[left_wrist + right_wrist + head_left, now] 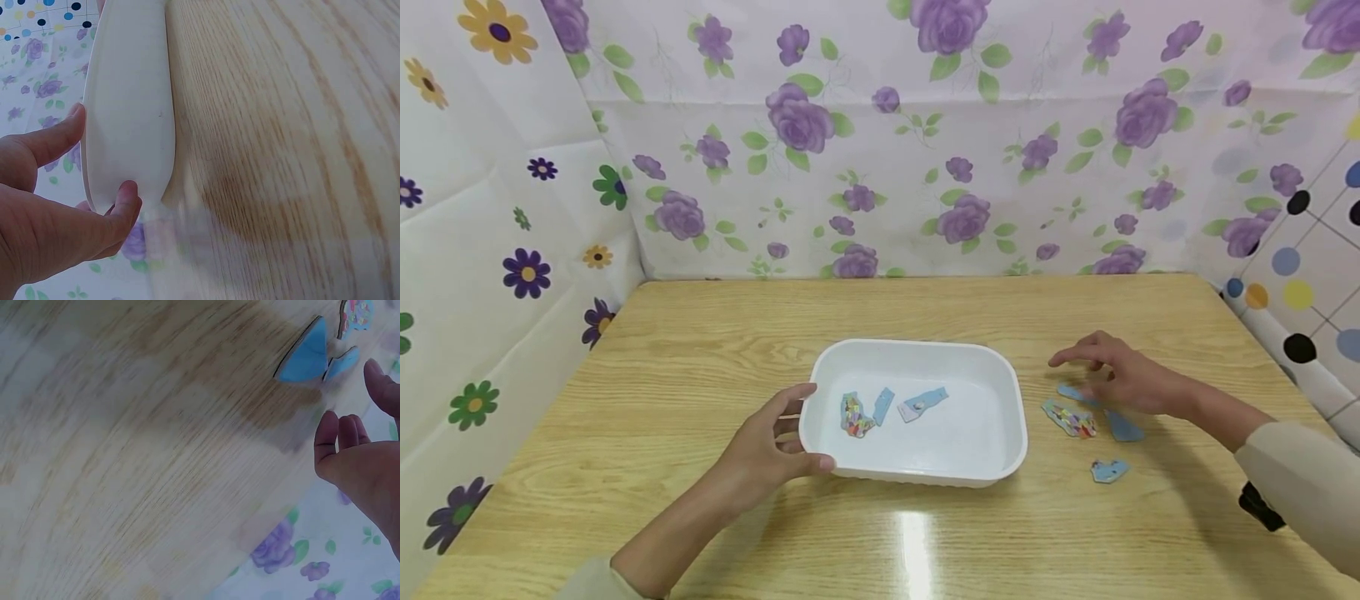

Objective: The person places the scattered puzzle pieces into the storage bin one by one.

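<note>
My left hand (758, 446) grips the left end of a white plastic basin (917, 481), thumb at the near rim and fingers along the end wall. In the left wrist view, its fingertips touch the basin's outer wall (128, 94). Three flat puzzle pieces lie inside, including a multicoloured piece (854, 417) and a blue strip (925, 403). My right hand (1123, 375) hovers with loosely bent fingers over several pieces right of the basin, holding nothing. Beneath it are a slim blue piece (1075, 393) and a blue triangular piece (306, 356); nearer me lies a small blue piece (1108, 472).
Another multicoloured piece (1071, 419) lies between the basin and my right hand. A black object (1261, 507) sits by the right sleeve. Flowered sheeting (887, 167) stands behind the wooden table (722, 325), with patterned sheets at both sides.
</note>
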Demonstrator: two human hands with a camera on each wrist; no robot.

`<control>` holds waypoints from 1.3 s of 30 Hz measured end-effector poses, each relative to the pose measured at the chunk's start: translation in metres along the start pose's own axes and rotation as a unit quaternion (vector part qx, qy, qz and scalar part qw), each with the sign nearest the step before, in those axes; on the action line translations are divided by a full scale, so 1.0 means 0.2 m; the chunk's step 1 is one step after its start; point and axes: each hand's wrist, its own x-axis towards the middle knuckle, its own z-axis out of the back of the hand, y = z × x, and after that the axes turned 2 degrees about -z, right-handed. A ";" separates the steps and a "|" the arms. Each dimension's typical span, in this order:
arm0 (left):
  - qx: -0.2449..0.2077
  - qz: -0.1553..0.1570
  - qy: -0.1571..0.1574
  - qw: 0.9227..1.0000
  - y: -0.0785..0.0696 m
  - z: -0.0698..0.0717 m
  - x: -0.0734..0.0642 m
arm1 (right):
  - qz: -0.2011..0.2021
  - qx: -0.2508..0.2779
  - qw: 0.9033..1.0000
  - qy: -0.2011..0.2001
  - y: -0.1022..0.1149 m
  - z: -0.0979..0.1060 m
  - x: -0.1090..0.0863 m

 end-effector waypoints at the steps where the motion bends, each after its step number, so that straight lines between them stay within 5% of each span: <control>1: 0.000 0.000 0.000 1.000 0.00 0.00 0.00 | 0.002 -0.004 1.000 0.002 -0.01 0.00 0.00; 16: -0.002 0.001 0.001 1.000 0.00 0.00 -0.01 | 0.043 -0.051 0.998 0.023 -0.09 0.01 0.00; 39: -0.002 0.001 0.001 1.000 0.00 0.00 -0.01 | 0.061 -0.035 0.997 0.014 -0.17 0.00 0.00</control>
